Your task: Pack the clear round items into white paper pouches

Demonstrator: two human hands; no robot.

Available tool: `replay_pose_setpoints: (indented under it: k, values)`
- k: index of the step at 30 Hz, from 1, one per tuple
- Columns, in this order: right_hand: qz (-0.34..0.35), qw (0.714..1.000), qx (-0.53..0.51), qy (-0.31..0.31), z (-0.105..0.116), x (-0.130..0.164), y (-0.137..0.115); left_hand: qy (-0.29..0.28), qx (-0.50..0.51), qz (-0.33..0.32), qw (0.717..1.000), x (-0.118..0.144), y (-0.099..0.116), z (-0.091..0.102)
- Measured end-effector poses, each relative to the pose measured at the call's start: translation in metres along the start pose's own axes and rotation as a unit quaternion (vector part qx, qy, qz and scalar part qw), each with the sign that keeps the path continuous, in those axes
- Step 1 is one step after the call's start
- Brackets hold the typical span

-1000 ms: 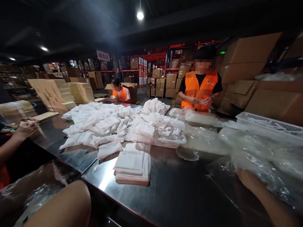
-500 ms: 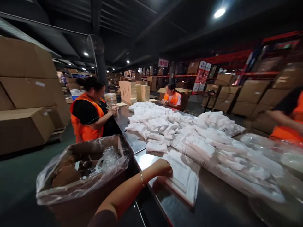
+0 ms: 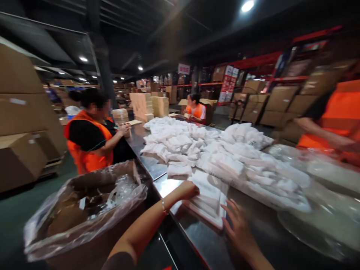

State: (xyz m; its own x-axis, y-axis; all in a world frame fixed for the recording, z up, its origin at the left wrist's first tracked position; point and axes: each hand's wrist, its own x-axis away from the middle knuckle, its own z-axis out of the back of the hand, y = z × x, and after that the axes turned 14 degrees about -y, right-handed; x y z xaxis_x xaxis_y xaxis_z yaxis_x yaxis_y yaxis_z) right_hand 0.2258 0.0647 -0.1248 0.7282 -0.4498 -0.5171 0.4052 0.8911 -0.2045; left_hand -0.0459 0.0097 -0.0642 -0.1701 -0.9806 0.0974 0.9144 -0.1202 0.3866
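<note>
Big steel table (image 3: 202, 240) runs down the warehouse, most of it buried under a heap of white packets (image 3: 213, 153), with a plastic-lined carton (image 3: 84, 213) off its near left corner. Right at the near edge sits a small stack of flat white mailer bags (image 3: 206, 197). My left hand (image 3: 188, 189) rests on the stack's left end, fingers curled and holding nothing. My right hand (image 3: 239, 225) is spread open, fingertips at the right corner. The bags look light, floppy and slick, so I'd pinch them by the edges.
</note>
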Motion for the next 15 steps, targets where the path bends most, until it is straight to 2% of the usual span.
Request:
replay_pose_setpoints:
  k: [2,4,7,10,13,15]
  values:
    - [-0.072,0.996,-0.041,-0.025,-0.011,-0.020,-0.011,0.033,0.042,0.007,0.999,-0.001,-0.006,-0.007]
    - [-0.110,0.990,-0.070,-0.058,-0.019,-0.038,-0.015,0.066,0.090,0.011,0.994,-0.003,-0.014,-0.014]
    - [-0.125,0.985,-0.074,-0.097,-0.026,-0.051,-0.019,0.111,0.162,-0.002,0.981,-0.006,-0.020,-0.021]
    - [-0.109,0.982,-0.066,-0.136,-0.029,-0.056,-0.025,0.163,0.223,-0.032,0.961,-0.006,-0.019,-0.021]
    - [-0.078,0.976,-0.057,-0.195,-0.031,-0.059,-0.028,0.264,0.269,-0.034,0.926,-0.003,-0.014,-0.011]
    - [-0.073,0.971,-0.045,-0.224,-0.032,-0.060,-0.029,0.368,0.290,-0.007,0.883,-0.001,-0.010,0.000]
